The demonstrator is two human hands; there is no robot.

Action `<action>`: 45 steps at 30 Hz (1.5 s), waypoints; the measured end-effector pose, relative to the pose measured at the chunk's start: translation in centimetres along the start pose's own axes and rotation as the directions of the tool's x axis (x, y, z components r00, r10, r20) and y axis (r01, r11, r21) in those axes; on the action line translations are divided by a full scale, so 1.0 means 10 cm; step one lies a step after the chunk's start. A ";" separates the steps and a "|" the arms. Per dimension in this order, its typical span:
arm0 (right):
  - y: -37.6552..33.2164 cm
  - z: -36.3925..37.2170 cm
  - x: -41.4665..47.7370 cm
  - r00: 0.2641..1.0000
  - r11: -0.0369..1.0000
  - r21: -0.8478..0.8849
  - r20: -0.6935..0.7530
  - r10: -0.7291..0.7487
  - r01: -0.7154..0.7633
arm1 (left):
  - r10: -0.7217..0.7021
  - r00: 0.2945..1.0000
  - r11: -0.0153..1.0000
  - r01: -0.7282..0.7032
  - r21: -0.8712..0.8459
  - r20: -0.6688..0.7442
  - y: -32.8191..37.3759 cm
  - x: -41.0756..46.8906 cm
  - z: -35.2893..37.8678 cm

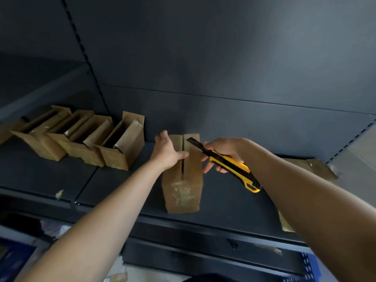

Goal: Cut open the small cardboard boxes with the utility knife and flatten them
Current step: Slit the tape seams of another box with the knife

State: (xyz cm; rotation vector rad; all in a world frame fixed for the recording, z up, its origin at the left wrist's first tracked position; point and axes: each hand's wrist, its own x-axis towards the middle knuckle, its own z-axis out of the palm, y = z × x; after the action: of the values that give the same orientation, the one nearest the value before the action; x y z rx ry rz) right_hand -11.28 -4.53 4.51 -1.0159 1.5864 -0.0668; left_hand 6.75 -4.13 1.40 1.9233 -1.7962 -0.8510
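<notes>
Mid-frame, the left hand [167, 150] is gripping the top of the cardboard box [184, 178]. The right hand [222, 153], clamping the utility knife [227, 162], should be keeping the blade away from the steadying fingers.

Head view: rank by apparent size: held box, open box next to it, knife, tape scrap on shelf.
1. Held box and open box: about alike; held box is nearer, so unranked.
2. Knife: long but thin.
3. Tape scrap.
</notes>
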 end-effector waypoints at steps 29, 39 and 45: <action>-0.45 -0.01 -0.31 0.922 0.442 -0.890 -0.073 -0.381 0.112 | 0.211 0.856 0.917 -0.341 0.209 0.472 -0.04 -0.06 -0.10; -0.13 -0.58 -0.42 0.928 0.602 -0.792 -0.290 -0.233 -0.096 | 0.152 0.853 0.906 -0.322 0.275 0.500 0.00 -0.07 -0.14; 0.35 -0.93 -0.44 0.885 0.708 -0.679 -0.432 -0.173 -0.193 | 0.064 0.872 0.820 -0.323 0.473 0.485 0.19 -0.09 -0.20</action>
State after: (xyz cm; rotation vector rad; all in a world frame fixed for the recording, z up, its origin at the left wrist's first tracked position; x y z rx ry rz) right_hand -21.24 -4.00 8.84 -1.6903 2.1355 0.3732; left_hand 6.64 -3.68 4.28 1.8887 -2.7200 -0.8196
